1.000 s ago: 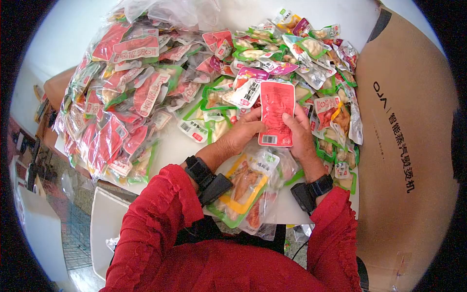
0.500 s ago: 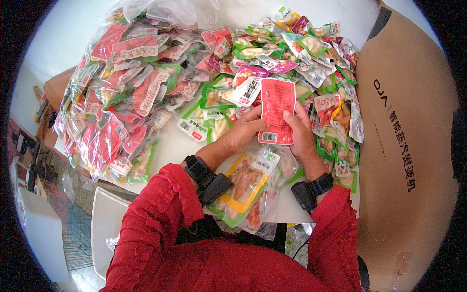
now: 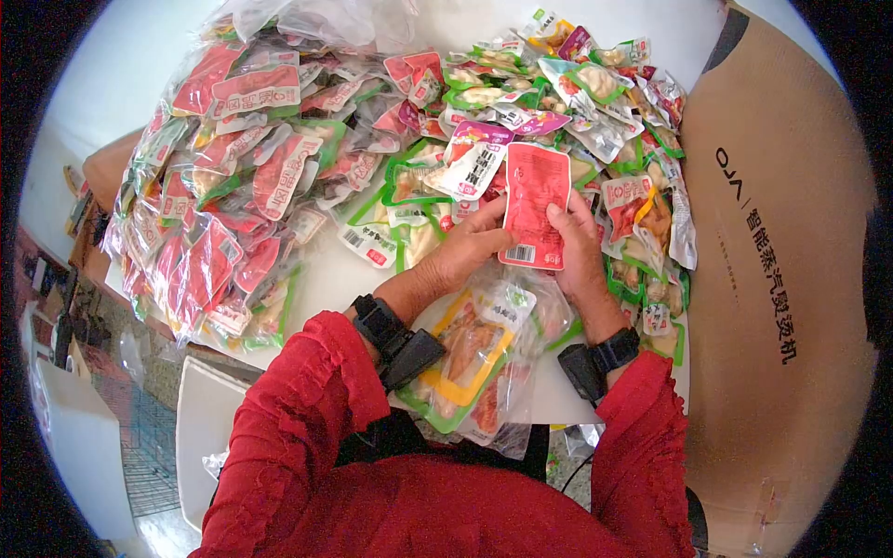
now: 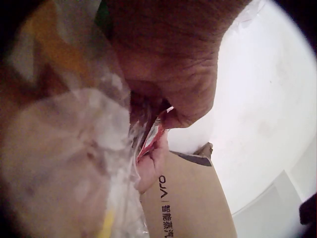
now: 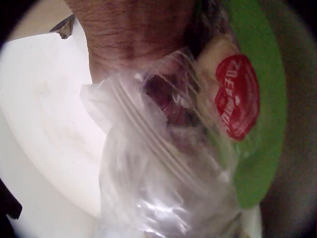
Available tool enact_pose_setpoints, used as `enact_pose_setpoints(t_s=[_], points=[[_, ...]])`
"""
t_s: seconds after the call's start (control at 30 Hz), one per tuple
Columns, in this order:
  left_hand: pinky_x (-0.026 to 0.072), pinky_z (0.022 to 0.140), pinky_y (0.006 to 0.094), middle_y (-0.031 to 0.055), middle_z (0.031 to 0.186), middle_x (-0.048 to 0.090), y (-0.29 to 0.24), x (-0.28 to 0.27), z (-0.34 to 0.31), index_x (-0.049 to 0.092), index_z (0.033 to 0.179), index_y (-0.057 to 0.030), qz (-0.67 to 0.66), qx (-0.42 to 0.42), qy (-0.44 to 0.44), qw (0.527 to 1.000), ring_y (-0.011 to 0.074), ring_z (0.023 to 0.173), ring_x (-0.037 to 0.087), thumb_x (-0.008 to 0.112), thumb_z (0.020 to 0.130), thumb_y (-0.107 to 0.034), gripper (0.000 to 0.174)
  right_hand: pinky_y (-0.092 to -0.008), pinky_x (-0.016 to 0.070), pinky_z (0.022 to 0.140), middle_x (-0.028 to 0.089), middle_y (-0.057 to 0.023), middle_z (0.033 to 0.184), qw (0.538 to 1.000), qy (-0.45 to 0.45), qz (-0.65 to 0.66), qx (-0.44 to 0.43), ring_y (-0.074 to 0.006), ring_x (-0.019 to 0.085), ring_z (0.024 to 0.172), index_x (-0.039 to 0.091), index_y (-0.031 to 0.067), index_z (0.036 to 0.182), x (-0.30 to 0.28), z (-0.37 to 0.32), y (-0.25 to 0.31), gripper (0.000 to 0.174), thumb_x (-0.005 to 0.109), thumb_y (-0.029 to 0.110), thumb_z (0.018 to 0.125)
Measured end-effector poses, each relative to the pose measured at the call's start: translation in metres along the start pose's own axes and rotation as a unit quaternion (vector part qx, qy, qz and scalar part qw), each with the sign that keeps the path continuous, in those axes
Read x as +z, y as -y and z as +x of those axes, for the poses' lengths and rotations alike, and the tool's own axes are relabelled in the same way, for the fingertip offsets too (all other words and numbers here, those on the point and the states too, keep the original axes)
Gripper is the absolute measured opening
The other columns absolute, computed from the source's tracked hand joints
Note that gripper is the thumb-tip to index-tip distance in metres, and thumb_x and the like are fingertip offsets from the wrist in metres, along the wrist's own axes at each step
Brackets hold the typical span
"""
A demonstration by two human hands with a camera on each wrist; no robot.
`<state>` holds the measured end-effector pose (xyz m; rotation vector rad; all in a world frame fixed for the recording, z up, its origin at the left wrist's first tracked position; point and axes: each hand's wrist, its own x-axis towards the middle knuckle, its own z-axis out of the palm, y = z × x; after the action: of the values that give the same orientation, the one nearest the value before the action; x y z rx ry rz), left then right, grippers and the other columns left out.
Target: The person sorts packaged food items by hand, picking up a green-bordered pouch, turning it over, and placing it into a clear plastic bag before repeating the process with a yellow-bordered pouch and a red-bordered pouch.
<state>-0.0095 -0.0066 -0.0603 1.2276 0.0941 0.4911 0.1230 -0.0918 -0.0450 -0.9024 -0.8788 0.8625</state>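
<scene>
Upright between both hands is a red flat food packet [image 3: 537,206] with a barcode at its lower left corner. My left hand [image 3: 465,246] grips its lower left edge, thumb on the front. From the right side, my right hand [image 3: 580,244] pinches it, with the thumb across its face. The left wrist view catches only a thin red edge of the packet [image 4: 154,133] beyond the left hand [image 4: 173,69]. Below the hands lies a clear plastic bag [image 3: 521,409] holding a yellow-and-green-framed food packet [image 3: 472,339]. That bag's film [image 5: 153,168] covers much of the right wrist view.
A large clear bag [image 3: 233,177] bulging with red packets fills the left of the white table [image 3: 321,279]. Loose green, white and purple packets [image 3: 595,112] are heaped at the back and right. A tall cardboard box [image 3: 781,232] stands along the right edge.
Both hands have shifted the red packet slightly up and to the right, keeping their hold on it. The piles and the bag below stay where they were.
</scene>
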Motion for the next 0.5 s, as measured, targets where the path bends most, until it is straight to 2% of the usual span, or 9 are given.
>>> enact_pose_setpoints(t_s=[0.13,0.33,0.5], points=[[0.038,0.087,0.0272,0.0054,0.114,0.051,-0.0007,0.0041,-0.0004,0.04,0.123,-0.0054,-0.011,0.024,-0.004,1.0,0.0145,0.102,0.049,0.045,0.077,-0.005,0.046,-0.0281,0.045,0.079,0.054,-0.0082,0.106,1.0,0.003,-0.008,-0.003,-0.0151,0.054,0.092,0.043,0.0015,0.115,0.0031,-0.0024,0.0032,0.036,0.049,0.014,0.082],[0.038,0.086,0.0263,0.005,0.113,0.052,0.0,0.0001,-0.0002,0.04,0.123,-0.0048,0.049,0.003,-0.031,0.998,0.0139,0.101,0.049,0.044,0.075,-0.006,0.048,-0.0288,0.0429,0.083,0.052,-0.0081,0.108,1.0,0.014,-0.018,-0.016,-0.0153,0.052,0.096,0.042,0.0022,0.115,0.0002,-0.0021,-0.001,0.037,0.051,0.012,0.08],[0.0384,0.085,0.0259,0.0051,0.112,0.052,0.0022,-0.0007,0.0016,0.041,0.122,-0.0043,0.03,0.002,-0.025,0.999,0.0139,0.099,0.05,0.044,0.072,-0.005,0.05,-0.029,0.0431,0.083,0.052,-0.0079,0.108,1.0,0.011,-0.01,-0.009,-0.0153,0.052,0.095,0.041,0.0022,0.115,-0.0021,-0.0005,-0.0029,0.037,0.05,0.011,0.08]])
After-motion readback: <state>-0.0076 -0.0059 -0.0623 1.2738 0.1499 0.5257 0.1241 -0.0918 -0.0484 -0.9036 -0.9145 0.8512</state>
